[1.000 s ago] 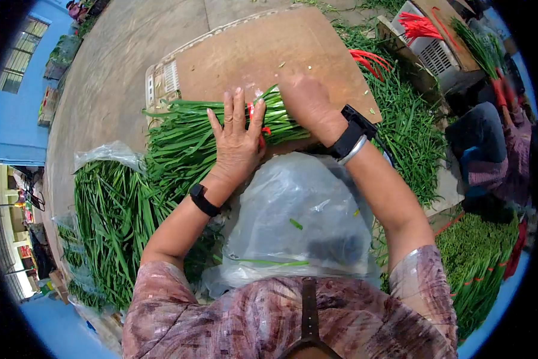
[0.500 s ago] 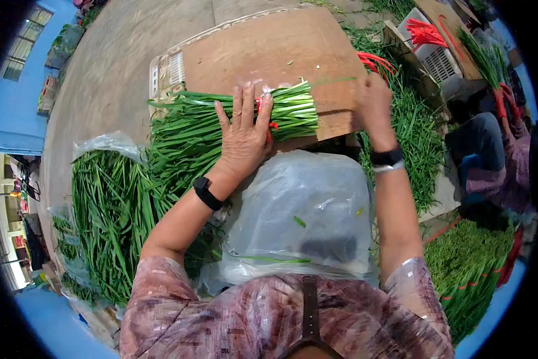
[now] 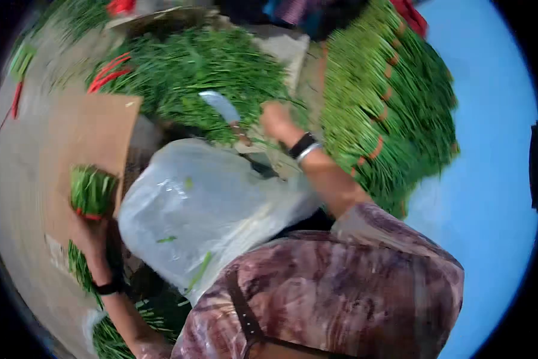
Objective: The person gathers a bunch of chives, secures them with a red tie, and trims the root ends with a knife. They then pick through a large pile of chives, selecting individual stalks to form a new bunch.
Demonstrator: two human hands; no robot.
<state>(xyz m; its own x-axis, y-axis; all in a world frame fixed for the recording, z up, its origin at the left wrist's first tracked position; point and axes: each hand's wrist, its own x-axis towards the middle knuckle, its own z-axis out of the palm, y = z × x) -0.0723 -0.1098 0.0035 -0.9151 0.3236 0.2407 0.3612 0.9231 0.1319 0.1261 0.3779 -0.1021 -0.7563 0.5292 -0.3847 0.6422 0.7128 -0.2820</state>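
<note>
My left hand (image 3: 89, 236) is closed around a bundle of garlic chives (image 3: 93, 188), just below its red tie, over a brown board (image 3: 92, 128). The cut ends of the bundle point away from me. My right hand (image 3: 279, 122), blurred and with curled fingers, is above the edge of a heap of loose green leaves (image 3: 203, 69). What it holds, if anything, I cannot make out. A curved sickle knife (image 3: 221, 107) with a wooden handle lies on the heap, to the left of that hand.
Clear plastic sheeting (image 3: 203, 191) covers my lap, with a few leaf scraps on it. Tied bundles of greens (image 3: 394, 113) are stacked at the right. Red ties (image 3: 108, 73) lie by the board's far corner. More loose chives (image 3: 125, 329) are at the lower left.
My view has turned to the right, bringing the stacked bundles and the knife into sight. My left hand has gone from lying flat on the chives to gripping the bundle. My right hand has left the board's edge.
</note>
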